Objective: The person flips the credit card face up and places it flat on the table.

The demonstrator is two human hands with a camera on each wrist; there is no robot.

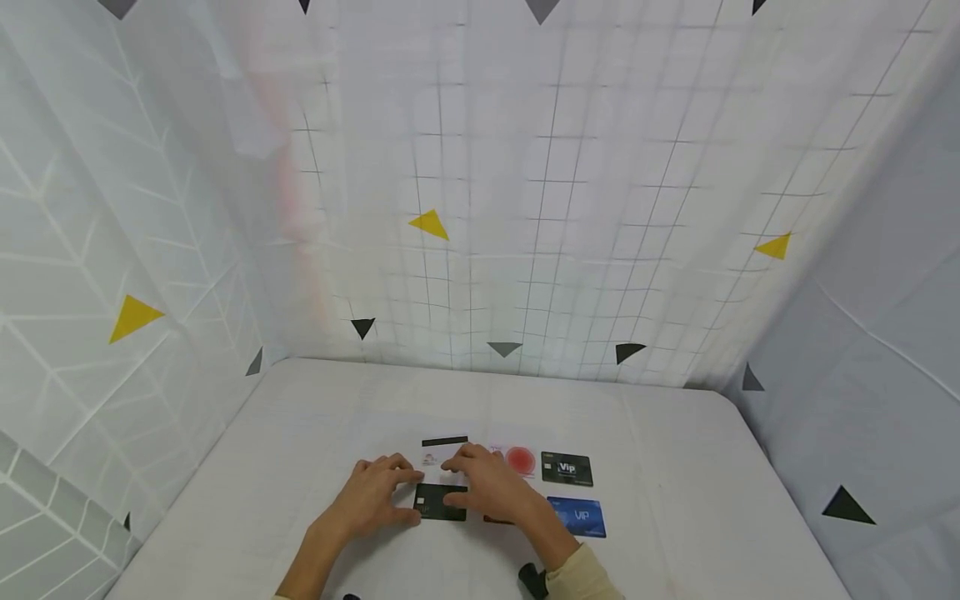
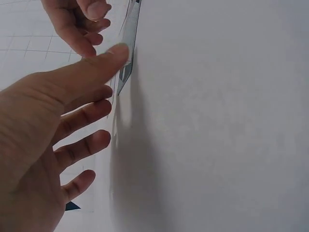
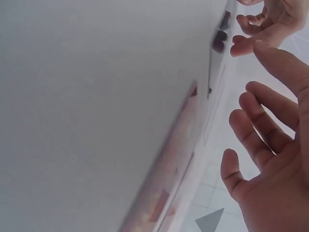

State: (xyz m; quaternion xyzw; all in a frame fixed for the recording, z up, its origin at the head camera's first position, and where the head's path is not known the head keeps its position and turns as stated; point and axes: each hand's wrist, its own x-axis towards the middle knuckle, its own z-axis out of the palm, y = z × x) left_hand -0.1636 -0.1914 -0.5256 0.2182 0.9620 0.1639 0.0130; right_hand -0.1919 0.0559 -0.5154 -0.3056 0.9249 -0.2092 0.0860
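Two bare hands are over a group of cards on a white tabletop. In the head view the left hand [image 1: 375,493] has its thumb and forefinger at the left edge of a dark card [image 1: 431,504]. From the right, the right hand [image 1: 495,486] reaches in, its thumb overlapping that card. Loosely bent fingers with space between them show on the left hand [image 2: 63,111] and the right hand [image 3: 275,140] in the wrist views. Behind the dark card lies a white card with a black stripe [image 1: 445,441], partly covered by the right fingers.
Right of the hands lie a card with a red circle [image 1: 520,460], a black Vip card [image 1: 573,471] and a blue VIP card [image 1: 585,518]. The right hand mostly hides another dark card [image 1: 497,521]. A patterned white curtain [image 1: 495,250] stands behind the table.
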